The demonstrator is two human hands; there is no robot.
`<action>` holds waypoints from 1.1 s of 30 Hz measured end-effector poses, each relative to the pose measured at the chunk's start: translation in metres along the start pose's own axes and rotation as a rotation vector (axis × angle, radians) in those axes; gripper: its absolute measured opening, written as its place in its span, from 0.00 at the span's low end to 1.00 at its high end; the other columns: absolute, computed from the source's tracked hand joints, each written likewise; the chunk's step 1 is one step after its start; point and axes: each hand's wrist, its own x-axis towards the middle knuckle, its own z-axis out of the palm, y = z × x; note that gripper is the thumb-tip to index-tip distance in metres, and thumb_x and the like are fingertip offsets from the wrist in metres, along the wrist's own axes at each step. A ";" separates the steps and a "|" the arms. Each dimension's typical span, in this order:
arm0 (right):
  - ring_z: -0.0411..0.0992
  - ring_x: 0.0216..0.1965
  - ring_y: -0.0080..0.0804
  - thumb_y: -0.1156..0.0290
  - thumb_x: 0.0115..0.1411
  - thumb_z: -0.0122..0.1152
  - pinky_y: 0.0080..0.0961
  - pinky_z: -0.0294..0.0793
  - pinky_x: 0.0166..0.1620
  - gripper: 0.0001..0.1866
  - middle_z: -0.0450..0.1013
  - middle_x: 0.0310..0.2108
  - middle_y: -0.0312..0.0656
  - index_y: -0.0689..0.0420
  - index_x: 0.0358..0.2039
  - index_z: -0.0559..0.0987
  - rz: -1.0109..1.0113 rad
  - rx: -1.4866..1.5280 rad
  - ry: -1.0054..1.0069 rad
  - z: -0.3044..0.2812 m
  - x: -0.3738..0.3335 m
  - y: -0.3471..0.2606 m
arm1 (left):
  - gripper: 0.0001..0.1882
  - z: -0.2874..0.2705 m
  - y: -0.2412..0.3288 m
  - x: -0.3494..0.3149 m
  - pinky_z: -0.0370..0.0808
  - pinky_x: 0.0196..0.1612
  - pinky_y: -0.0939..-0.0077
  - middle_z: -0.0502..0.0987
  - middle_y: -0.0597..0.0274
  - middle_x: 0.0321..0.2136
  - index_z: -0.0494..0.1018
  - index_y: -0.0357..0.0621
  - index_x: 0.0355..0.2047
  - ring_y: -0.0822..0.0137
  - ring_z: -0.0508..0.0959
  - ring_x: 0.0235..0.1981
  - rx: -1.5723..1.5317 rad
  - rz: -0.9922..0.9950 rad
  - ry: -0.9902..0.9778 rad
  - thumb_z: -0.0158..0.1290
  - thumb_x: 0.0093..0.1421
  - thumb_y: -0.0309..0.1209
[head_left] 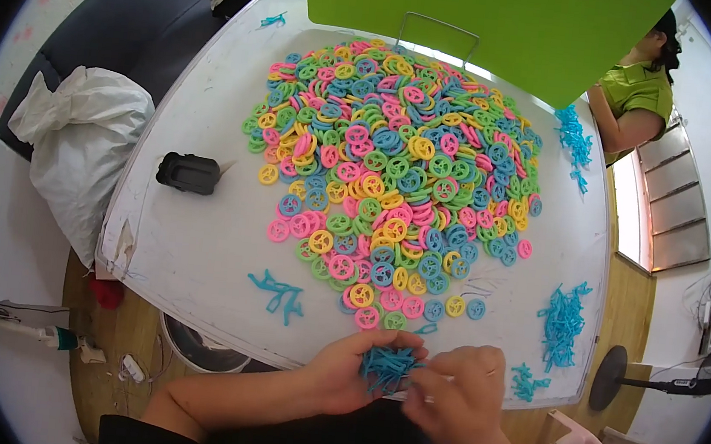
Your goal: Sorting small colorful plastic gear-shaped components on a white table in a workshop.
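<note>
Blue plastic sticks [387, 367] lay bunched in the left hand [349, 375], whose grip was curled closed around them at the near edge of the white counter [199, 250], their long axes fanning roughly from near-left to far-right. The right hand [459, 395] sat just beside and to the right of that grip, fingers pinched narrow against the bundle's end, so it was the nearer one to the sticks' free tips. The heap of coloured plastic rings [394, 174] lay just beyond both hands, apart from them.

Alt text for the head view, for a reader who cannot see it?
A person's left hand holds a bundle of blue plastic sticks at the near edge of a white table, the right hand beside it. A big heap of colourful plastic rings lies beyond.
</note>
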 end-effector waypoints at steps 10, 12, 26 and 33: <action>0.75 0.39 0.41 0.78 0.46 0.71 0.37 0.71 0.39 0.19 0.76 0.42 0.40 0.54 0.42 0.84 0.038 0.055 -0.012 -0.003 -0.003 0.029 | 0.17 0.007 -0.001 -0.007 0.79 0.51 0.56 0.80 0.51 0.47 0.78 0.41 0.46 0.54 0.80 0.51 -0.067 -0.048 0.030 0.48 0.72 0.41; 0.75 0.38 0.41 0.80 0.46 0.70 0.36 0.73 0.39 0.19 0.76 0.41 0.40 0.55 0.42 0.84 0.019 0.036 -0.051 0.016 -0.008 0.047 | 0.16 0.005 0.005 -0.009 0.80 0.51 0.55 0.80 0.51 0.47 0.78 0.41 0.45 0.53 0.80 0.51 -0.085 -0.047 0.025 0.49 0.71 0.41; 0.75 0.36 0.42 0.75 0.43 0.68 0.37 0.75 0.38 0.15 0.74 0.37 0.40 0.56 0.35 0.79 -0.042 -0.099 -0.183 0.040 -0.019 0.061 | 0.15 0.012 0.022 -0.009 0.78 0.60 0.50 0.79 0.51 0.46 0.79 0.41 0.42 0.52 0.80 0.51 -0.203 0.071 -0.026 0.51 0.70 0.40; 0.74 0.33 0.40 0.77 0.37 0.72 0.37 0.73 0.37 0.16 0.75 0.32 0.38 0.53 0.31 0.79 0.036 0.151 0.023 -0.001 0.001 0.037 | 0.15 0.011 0.016 0.000 0.75 0.63 0.48 0.80 0.49 0.47 0.79 0.40 0.43 0.52 0.79 0.51 -0.157 0.094 -0.010 0.51 0.69 0.39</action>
